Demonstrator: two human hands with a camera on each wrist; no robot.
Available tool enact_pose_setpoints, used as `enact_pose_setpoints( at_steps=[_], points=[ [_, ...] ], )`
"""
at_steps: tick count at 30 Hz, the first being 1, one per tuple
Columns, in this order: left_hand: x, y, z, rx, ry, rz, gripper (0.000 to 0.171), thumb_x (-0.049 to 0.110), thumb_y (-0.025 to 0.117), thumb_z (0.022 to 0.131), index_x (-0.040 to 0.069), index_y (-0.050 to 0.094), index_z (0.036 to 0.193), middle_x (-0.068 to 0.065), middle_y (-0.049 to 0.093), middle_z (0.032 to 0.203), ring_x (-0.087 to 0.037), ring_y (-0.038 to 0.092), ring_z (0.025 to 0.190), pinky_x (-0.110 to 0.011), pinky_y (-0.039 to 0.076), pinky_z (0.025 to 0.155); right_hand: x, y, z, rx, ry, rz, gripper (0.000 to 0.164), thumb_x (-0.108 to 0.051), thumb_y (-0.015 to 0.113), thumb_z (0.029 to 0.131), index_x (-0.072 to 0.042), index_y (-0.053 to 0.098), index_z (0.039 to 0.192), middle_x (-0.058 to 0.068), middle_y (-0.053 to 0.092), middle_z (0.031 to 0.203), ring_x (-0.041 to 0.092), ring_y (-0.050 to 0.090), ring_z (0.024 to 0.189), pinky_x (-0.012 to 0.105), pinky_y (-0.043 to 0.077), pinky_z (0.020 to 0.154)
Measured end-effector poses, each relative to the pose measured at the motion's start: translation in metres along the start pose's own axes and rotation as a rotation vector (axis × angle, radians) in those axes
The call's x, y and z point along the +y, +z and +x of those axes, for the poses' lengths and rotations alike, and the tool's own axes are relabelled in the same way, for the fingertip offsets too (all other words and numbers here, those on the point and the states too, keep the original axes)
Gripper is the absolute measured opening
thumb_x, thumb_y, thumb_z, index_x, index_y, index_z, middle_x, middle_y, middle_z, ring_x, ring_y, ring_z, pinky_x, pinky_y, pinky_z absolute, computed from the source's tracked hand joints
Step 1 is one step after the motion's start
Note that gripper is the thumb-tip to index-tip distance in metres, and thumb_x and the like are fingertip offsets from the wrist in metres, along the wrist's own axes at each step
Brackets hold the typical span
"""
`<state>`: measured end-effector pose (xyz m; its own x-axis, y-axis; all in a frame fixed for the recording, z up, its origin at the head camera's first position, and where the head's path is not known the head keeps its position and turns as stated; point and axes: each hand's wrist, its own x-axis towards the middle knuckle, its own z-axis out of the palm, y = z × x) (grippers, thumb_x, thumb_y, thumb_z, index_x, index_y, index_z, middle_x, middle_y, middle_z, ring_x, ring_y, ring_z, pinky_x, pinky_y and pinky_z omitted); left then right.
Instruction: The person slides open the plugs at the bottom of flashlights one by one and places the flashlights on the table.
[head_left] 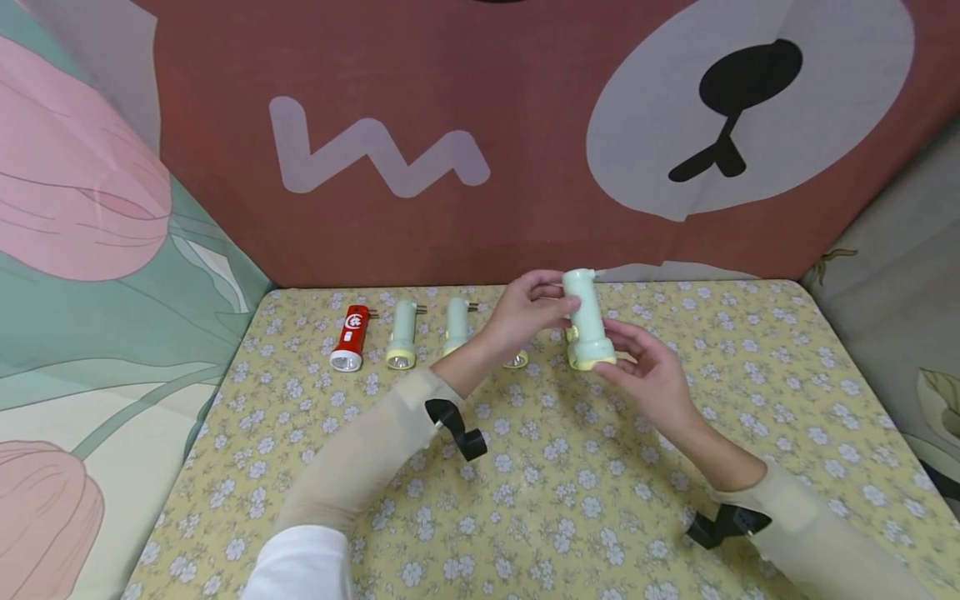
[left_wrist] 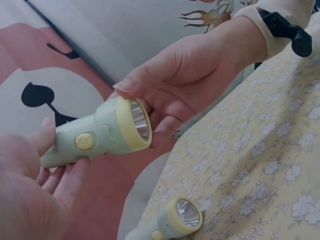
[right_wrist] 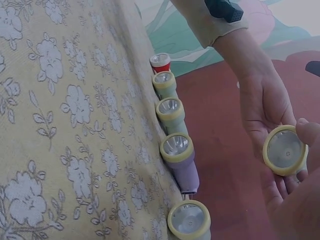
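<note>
A pale green flashlight with a yellow rim is held up between both hands above the back of the table. My left hand grips its narrow tail end, thumb on one side and fingers around the other. At the wide lens end, my right hand pinches the rim between thumb and fingers. A yellow switch and the lens show in the left wrist view. On the table below lies another green flashlight, mostly hidden by the held one in the head view.
Along the back edge lie a red flashlight, a green flashlight, a second green one and a purple one. My left arm partly covers these last two in the head view. A flowered cloth covers the table; printed fabric hangs behind.
</note>
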<state>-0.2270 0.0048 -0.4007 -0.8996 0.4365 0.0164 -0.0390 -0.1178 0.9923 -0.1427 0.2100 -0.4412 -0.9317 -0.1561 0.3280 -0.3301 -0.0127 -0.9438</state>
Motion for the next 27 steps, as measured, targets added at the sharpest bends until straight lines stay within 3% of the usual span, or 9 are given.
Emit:
enact_pose_setpoints(
  at_steps=[12, 27],
  points=[
    [0.005, 0.007, 0.01, -0.027, 0.039, -0.074, 0.049, -0.003, 0.064, 0.098, -0.004, 0.047, 0.145, -0.024, 0.058, 0.134, -0.035, 0.062, 0.121, -0.039, 0.06, 0.092, -0.005, -0.009, 0.003, 0.04, -0.022, 0.036, 0.053, 0.018, 0.064, 0.091, 0.011, 0.05, 0.142, 0.001, 0.066, 0.131, 0.015, 0.063, 0.114, 0.023, 0.057, 0.091],
    [0.008, 0.026, 0.027, 0.004, 0.02, -0.096, 0.048, -0.004, 0.067, 0.096, -0.005, 0.051, 0.142, -0.022, 0.063, 0.129, -0.032, 0.066, 0.114, -0.037, 0.061, 0.088, -0.015, -0.026, 0.004, 0.059, 0.0, -0.051, 0.051, 0.011, 0.067, 0.093, 0.007, 0.053, 0.142, -0.002, 0.066, 0.128, 0.012, 0.063, 0.114, 0.021, 0.056, 0.091]
  ],
)
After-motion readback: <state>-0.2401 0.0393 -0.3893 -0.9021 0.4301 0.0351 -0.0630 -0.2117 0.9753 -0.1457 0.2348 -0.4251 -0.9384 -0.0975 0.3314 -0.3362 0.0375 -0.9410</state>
